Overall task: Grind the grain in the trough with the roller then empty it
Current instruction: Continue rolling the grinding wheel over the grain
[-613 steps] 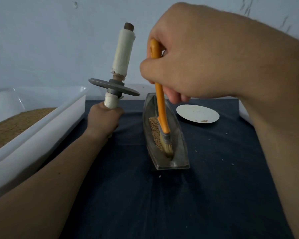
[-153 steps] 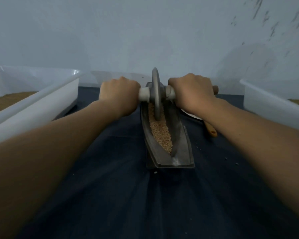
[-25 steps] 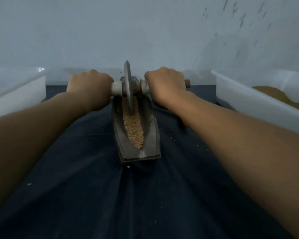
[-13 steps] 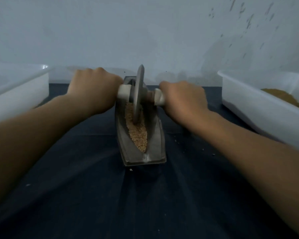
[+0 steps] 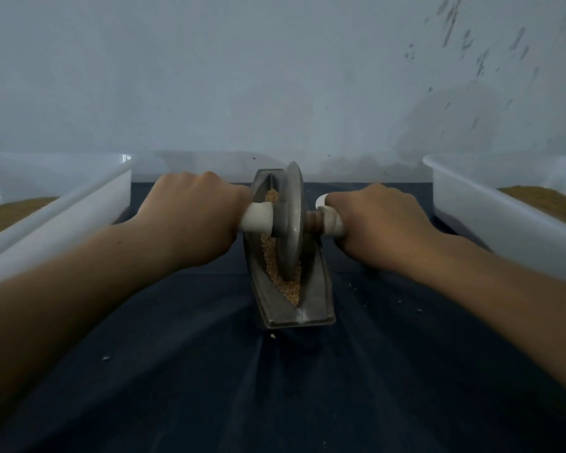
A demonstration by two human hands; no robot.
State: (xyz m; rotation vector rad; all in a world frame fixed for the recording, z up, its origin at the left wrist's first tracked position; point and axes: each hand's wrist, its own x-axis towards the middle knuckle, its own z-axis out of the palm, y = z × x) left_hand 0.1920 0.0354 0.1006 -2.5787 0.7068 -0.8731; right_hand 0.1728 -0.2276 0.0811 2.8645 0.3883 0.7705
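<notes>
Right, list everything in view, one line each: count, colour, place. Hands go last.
trough: one, grey metal, centre of the cloth
roller: one, grey disc with white-wrapped handles, disc standing in the trough
grain: one heap, tan, in the trough around the disc
left tub: one, white, left edge, brown fill inside
right tub: one, white, right edge, brown fill inside
cloth: one, dark blue, under everything
crumbs: a few, pale, scattered on the cloth
wall: one, pale grey, behind
left hand: one, grips the roller's left handle
right hand: one, grips the right handle
</notes>
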